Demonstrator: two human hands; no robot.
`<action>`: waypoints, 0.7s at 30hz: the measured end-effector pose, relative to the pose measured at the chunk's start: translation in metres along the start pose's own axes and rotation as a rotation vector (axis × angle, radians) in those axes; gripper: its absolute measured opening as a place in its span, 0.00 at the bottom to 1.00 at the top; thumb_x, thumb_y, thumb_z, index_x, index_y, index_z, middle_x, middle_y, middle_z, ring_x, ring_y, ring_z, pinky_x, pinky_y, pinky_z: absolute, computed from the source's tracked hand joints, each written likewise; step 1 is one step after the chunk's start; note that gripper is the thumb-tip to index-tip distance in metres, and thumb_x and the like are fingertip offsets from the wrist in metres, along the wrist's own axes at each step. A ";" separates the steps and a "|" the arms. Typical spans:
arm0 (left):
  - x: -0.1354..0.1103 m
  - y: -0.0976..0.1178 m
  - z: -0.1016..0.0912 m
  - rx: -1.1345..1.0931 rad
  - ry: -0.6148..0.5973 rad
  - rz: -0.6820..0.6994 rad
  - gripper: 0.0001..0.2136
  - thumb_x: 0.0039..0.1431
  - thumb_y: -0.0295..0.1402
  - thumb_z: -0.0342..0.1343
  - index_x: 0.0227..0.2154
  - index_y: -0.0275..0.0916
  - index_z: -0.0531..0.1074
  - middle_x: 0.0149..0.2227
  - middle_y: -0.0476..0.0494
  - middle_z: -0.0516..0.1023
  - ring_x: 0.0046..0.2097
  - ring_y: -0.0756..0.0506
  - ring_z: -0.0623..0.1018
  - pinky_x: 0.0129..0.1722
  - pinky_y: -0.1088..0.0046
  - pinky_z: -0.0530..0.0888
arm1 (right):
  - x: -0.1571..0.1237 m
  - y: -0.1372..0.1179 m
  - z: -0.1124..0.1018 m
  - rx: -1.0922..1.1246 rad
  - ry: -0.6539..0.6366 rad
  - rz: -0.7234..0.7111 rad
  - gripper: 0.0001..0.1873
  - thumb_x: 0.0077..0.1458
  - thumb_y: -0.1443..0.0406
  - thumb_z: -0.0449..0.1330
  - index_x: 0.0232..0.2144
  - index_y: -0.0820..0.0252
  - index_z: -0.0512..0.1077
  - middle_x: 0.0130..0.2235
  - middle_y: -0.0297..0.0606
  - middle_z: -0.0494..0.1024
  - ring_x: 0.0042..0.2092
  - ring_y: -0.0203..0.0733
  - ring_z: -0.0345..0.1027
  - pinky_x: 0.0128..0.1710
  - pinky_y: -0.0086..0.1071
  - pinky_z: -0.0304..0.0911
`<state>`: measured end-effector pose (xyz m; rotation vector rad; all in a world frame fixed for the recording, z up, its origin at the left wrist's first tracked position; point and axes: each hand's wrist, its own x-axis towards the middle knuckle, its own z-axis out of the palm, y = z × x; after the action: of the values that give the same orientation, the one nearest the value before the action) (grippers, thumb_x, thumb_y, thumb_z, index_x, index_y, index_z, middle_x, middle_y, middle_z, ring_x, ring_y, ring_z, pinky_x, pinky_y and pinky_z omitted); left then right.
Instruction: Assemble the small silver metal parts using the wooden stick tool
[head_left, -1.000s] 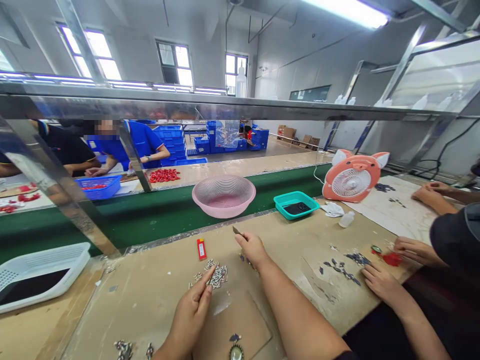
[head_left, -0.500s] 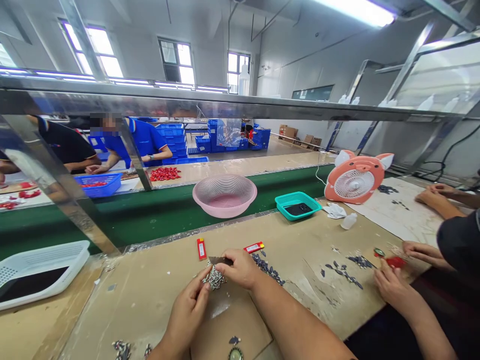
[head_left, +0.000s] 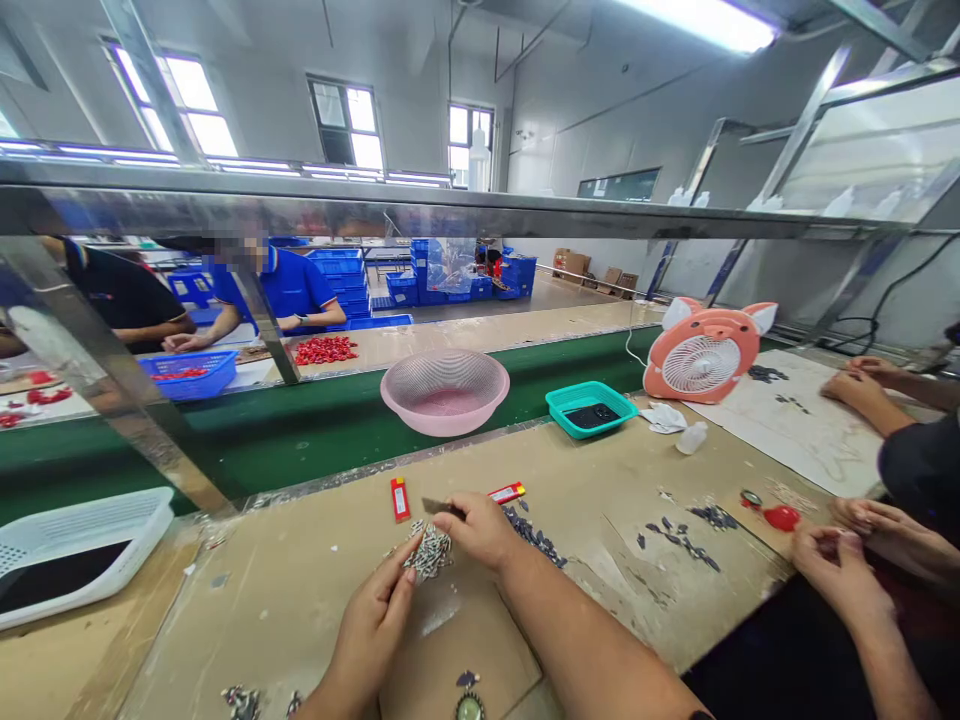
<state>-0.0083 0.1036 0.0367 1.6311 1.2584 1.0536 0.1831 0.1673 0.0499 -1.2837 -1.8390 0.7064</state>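
My right hand [head_left: 484, 532] is closed around a dark, flat blade [head_left: 441, 507], which sticks out to the left above a heap of small silvery-white pieces [head_left: 430, 552]. At the heap's left edge is my left hand [head_left: 377, 607], with a gap between its thumb and index finger; any tiny piece at the fingertips is too small to make out. Flat dark grey leaf-shaped pieces [head_left: 537, 537] lie right of my right hand. Two red-and-white packets, one upright [head_left: 400, 499] and one sideways [head_left: 508, 492], are just beyond the hands. A round green ornament [head_left: 470, 706] sits at the near edge.
Beyond the worktable stand a pink mesh basket [head_left: 445, 392], a teal basket [head_left: 591, 410] and an orange fan [head_left: 702, 352]. A white tray [head_left: 82, 545] is at left. Co-workers' hands [head_left: 847, 580] work at right. A metal shelf beam [head_left: 480, 212] crosses overhead.
The blade has lifted slightly off the heap, and more of the pieces show. My left hand hardly moved. At right, a co-worker's hands moved away from the red piece.
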 end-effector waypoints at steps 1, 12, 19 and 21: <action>-0.001 0.002 0.000 -0.012 -0.005 0.000 0.20 0.58 0.40 0.48 0.53 0.42 0.68 0.53 0.41 0.73 0.57 0.40 0.68 0.57 0.59 0.62 | 0.003 0.005 -0.003 0.020 0.042 0.027 0.12 0.53 0.58 0.57 0.26 0.61 0.70 0.24 0.30 0.69 0.28 0.34 0.60 0.27 0.26 0.51; 0.000 0.003 0.002 -0.240 0.036 -0.121 0.25 0.53 0.44 0.55 0.52 0.38 0.70 0.24 0.44 0.76 0.31 0.42 0.75 0.30 0.69 0.72 | -0.004 -0.003 0.007 0.010 -0.076 -0.048 0.11 0.51 0.58 0.60 0.26 0.61 0.71 0.24 0.29 0.68 0.28 0.33 0.59 0.26 0.24 0.51; -0.001 0.001 0.002 -0.169 0.068 -0.109 0.22 0.53 0.44 0.54 0.50 0.41 0.72 0.27 0.43 0.77 0.34 0.41 0.75 0.33 0.68 0.72 | -0.006 -0.008 0.007 -0.021 -0.140 -0.062 0.11 0.51 0.57 0.60 0.29 0.60 0.73 0.25 0.30 0.69 0.28 0.33 0.60 0.26 0.24 0.52; 0.000 0.002 0.001 -0.151 0.070 -0.100 0.22 0.53 0.44 0.54 0.49 0.41 0.73 0.28 0.42 0.77 0.35 0.40 0.75 0.34 0.67 0.72 | -0.006 -0.007 0.007 -0.010 -0.138 -0.070 0.11 0.51 0.57 0.60 0.29 0.60 0.73 0.25 0.30 0.70 0.29 0.33 0.61 0.27 0.24 0.52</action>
<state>-0.0069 0.1031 0.0383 1.4146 1.2603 1.1239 0.1746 0.1589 0.0499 -1.1965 -1.9903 0.7654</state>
